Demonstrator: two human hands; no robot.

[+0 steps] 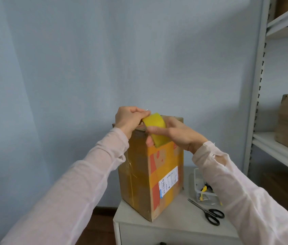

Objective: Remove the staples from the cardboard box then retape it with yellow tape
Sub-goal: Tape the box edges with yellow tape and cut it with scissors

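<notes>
Tape, a yellow roll (155,129), sits light and rigid in the right hand (176,132) at the cardboard box's (150,175) top edge, twelve o'clock from the scissors (208,212) on the tabletop (175,220). Left hand (129,117) pinches its sticky, floppy end; best gripped there.

You can read nothing here: the white shipping label (168,181) on the cardboard box (150,174), below your right hand (176,132), carries barcodes and print too small to make out.
</notes>
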